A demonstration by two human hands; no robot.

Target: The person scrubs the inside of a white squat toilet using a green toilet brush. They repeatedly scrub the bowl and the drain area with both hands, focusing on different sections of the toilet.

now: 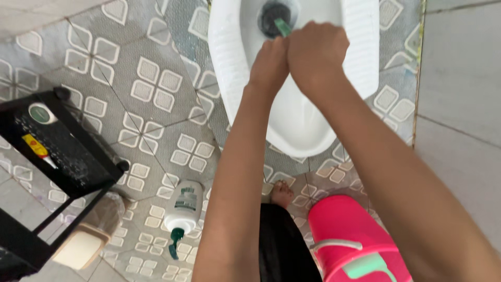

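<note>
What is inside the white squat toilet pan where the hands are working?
Inside the white squat toilet pan, a dark round brush head sits at the drain, its green handle running up into the left hand and right hand. The hands hide the rest of the handle.

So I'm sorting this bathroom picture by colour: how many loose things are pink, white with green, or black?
Pink: 1, the bucket
White with green: 1, the bottle lying on the floor
Black: 1, the shelf rack
Total: 3
</note>
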